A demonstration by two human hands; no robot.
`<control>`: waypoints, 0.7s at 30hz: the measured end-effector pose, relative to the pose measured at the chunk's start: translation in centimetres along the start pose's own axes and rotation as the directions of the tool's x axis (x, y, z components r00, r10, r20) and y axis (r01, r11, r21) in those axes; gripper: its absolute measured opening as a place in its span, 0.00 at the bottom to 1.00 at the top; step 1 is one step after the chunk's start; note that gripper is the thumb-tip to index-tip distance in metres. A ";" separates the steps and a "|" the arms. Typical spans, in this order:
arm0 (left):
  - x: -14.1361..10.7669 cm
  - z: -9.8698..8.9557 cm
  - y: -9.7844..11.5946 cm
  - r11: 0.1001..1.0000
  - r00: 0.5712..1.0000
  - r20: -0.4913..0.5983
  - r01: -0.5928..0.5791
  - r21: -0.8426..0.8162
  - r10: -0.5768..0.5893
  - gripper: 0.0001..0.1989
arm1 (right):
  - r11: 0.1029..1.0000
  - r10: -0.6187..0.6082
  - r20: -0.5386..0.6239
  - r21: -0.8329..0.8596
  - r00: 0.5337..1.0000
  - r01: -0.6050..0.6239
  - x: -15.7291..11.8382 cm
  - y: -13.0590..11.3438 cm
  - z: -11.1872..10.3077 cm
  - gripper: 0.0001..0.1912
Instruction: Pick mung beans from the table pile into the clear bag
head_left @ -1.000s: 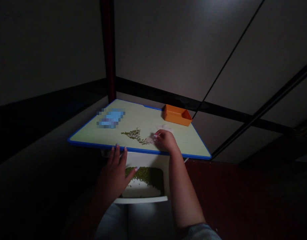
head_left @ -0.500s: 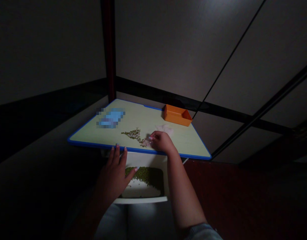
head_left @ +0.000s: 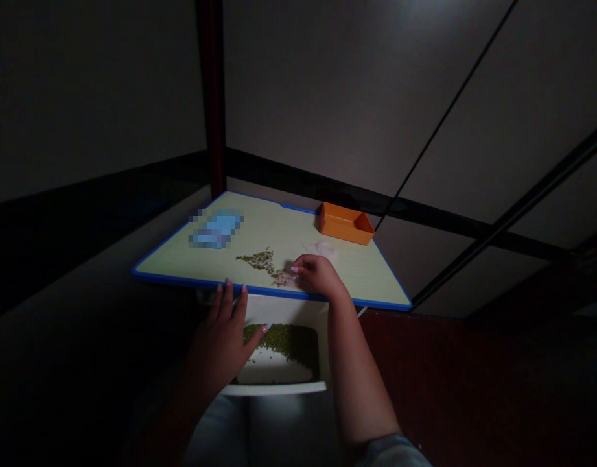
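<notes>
My right hand (head_left: 317, 275) is curled over the tabletop, its fingertips pinched together. Whatever is between them is too small to make out. Just left of those fingertips lies a small patch of mixed green and pinkish grains (head_left: 281, 279). Beyond it, a loose scatter of green beans, like mung beans (head_left: 260, 259), spreads on the table. Partly behind my right hand is a pale pinkish-white heap (head_left: 321, 250). My left hand (head_left: 225, 344) has its fingers spread, fingertips at the table's front edge and thumb over a white drawer-like tray (head_left: 279, 390) holding many green beans (head_left: 288, 338).
The small pale-yellow table (head_left: 298, 227) has a blue rim. An orange open box (head_left: 344, 227) stands at its back right corner. A blurred light-blue item (head_left: 218, 228) lies at the left. Light panels (head_left: 327, 97) rise behind; reddish floor (head_left: 424, 376) shows at right.
My right hand has shifted very slightly to the right, still pinched beside the mixed grains. My left hand stays where it was.
</notes>
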State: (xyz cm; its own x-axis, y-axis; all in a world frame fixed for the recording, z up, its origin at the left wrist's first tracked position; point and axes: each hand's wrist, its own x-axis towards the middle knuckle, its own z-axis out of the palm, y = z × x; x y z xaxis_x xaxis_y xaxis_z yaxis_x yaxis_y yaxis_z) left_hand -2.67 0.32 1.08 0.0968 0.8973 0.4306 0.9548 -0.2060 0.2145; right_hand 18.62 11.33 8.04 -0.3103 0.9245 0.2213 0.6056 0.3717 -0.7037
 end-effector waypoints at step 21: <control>0.2 -0.2 0.1 1.000 1.000 0.011 -0.003 0.004 0.003 0.39 | 0.996 0.084 -0.022 -0.033 0.996 -0.084 -0.5 0.4 -0.8 0.06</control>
State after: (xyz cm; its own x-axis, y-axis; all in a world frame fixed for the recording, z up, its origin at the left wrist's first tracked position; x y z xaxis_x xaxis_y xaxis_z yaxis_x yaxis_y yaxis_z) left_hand -2.63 0.38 1.32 0.1031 0.9011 0.4212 0.9555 -0.2074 0.2098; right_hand 19.62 11.10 8.22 -0.2425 0.9540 0.1764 0.6534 0.2950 -0.6972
